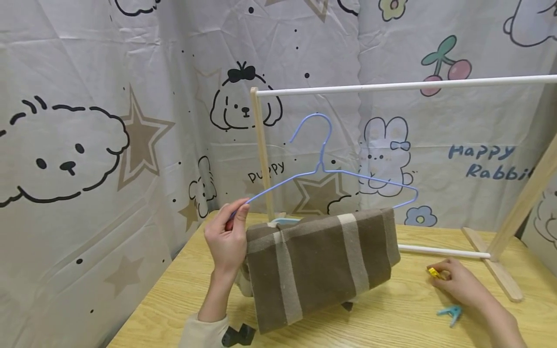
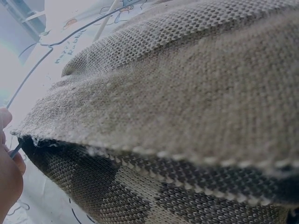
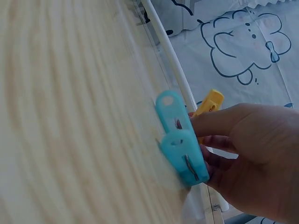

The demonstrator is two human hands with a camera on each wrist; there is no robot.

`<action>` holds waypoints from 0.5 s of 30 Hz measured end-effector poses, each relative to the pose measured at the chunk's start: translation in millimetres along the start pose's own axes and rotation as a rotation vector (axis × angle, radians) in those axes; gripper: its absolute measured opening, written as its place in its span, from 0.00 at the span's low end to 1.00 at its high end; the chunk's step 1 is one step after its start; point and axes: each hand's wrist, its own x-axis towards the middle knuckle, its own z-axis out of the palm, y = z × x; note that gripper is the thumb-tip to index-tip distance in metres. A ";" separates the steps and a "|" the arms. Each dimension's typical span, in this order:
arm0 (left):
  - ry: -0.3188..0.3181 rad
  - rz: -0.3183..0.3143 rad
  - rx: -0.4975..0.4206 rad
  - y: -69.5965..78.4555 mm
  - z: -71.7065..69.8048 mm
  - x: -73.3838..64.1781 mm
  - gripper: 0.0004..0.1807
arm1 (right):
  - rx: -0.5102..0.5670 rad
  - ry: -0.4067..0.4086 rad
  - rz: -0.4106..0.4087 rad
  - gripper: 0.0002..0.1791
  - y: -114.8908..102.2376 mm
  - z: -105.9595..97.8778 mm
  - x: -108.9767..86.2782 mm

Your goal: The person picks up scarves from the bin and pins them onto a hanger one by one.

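My left hand (image 1: 228, 237) grips the left corner of a blue wire hanger (image 1: 321, 166), its hook pointing up. Over the hanger's lower part hangs a folded brown knitted cloth (image 1: 322, 270) with pale stripes, covering the bottom bar. In the left wrist view the knit (image 2: 187, 98) fills most of the picture, its edge close to the fingers. Low at the right, my right hand (image 1: 463, 282) pinches a yellow clothespin (image 1: 434, 273) between thumb and fingers. A teal clothespin (image 1: 453, 313) lies on the table just nearer than that hand.
A wooden rack with a white top rod (image 1: 374, 88) stands behind the hanger. Its lower rod (image 1: 444, 251) and right foot (image 1: 496, 270) are near the right hand. A light blue object (image 1: 285, 221) shows partly behind the cloth. Printed curtains surround the wooden table (image 1: 174, 309).
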 end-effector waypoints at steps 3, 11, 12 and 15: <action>-0.002 0.001 0.000 0.4 0.0 -0.6 0.08 | -0.005 -0.002 0.024 0.22 1.9 -0.5 -0.6; 0.003 -0.011 0.000 1.0 -0.6 -0.7 0.08 | -0.005 0.019 0.051 0.25 -5.5 -5.9 -0.2; 0.003 -0.011 -0.001 1.1 -0.4 -0.6 0.08 | -0.005 0.030 0.053 0.25 -7.6 -7.0 -0.5; 0.004 -0.012 -0.003 1.6 0.5 0.0 0.08 | 0.000 0.086 0.033 0.25 -15.6 -10.7 -1.9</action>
